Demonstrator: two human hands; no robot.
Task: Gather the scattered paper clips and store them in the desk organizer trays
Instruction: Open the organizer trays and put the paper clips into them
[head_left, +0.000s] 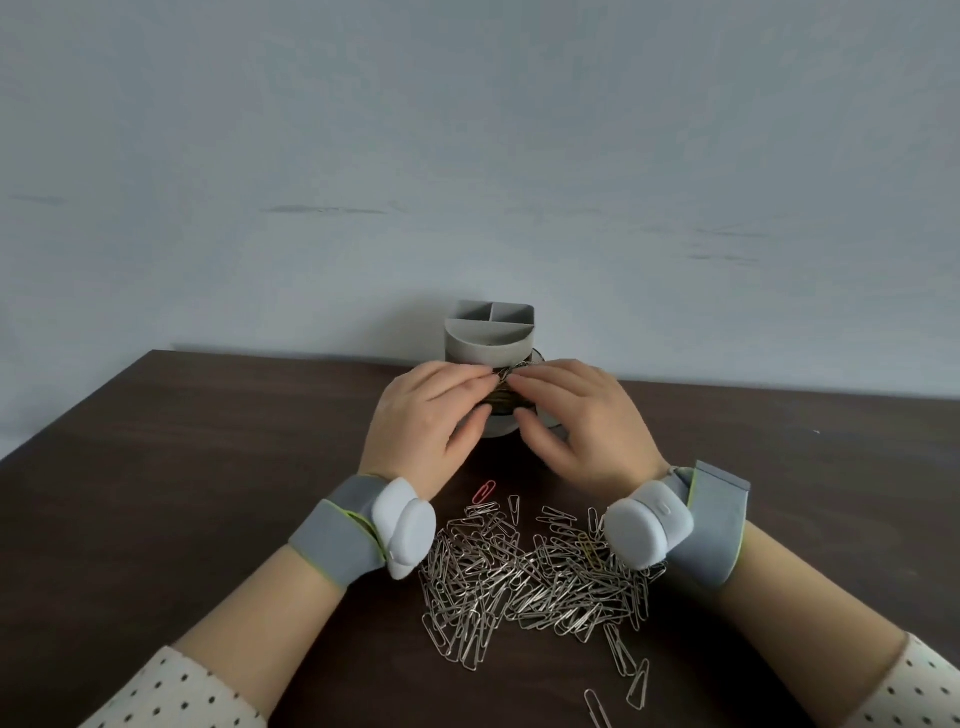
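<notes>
My left hand (431, 415) and right hand (576, 421) meet fingertip to fingertip. Each pinches a dark clump of clips (503, 397) at the upright grey plastic organizer (488, 338), and they mostly hide its low tray. Thin wire paper clips (530, 577) lie flat on the dark wood table (182, 467) between my wrists, long axes pointing every way.

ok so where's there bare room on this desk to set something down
Bare table stretches left of the left hand and forearm, and again right of the right hand, out toward the sides. The middle is crowded: paper clips cover the near centre between the forearms, and both hands close off the organizer against the wall.
</notes>
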